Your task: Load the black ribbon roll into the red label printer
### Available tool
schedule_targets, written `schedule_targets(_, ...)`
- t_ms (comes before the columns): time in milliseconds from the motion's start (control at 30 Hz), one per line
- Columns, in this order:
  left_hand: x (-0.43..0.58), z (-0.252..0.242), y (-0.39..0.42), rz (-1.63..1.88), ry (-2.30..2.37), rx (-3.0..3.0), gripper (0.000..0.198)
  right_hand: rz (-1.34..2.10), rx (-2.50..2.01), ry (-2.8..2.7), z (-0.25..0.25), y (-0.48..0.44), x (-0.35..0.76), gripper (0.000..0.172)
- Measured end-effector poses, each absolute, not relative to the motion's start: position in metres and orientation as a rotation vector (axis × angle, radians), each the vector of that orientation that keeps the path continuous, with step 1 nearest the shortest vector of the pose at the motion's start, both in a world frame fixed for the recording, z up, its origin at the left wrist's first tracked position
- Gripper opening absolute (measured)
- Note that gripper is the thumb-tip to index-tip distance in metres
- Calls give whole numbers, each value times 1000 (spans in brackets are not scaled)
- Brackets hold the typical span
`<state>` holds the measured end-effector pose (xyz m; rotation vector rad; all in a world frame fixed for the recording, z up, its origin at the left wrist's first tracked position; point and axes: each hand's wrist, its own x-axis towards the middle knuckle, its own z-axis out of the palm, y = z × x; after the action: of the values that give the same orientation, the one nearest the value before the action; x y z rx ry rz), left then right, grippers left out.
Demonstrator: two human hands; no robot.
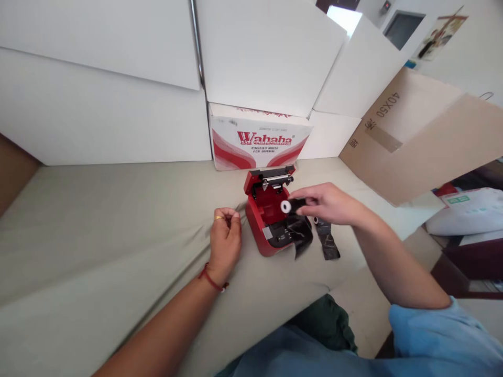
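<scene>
Currently, right hand (330,203): is gripping a black roll (294,205) at the red printer (269,213).
Left hand (226,238): is clenching loosely beside it.

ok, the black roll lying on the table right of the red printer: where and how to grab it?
Probably pinch the black roll across its coiled far end, coming from the right: the red printer is close on its left. Avoid the loose strip; it's thin, trails toward the near side and may unwind if pulled.
</scene>
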<state>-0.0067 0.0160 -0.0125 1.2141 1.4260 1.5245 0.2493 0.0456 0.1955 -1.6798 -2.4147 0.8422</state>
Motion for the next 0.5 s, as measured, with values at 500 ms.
schedule_targets(500,2,16,-24,1633,1052,2310,38,157,-1867,-2843,148,75,172,53)
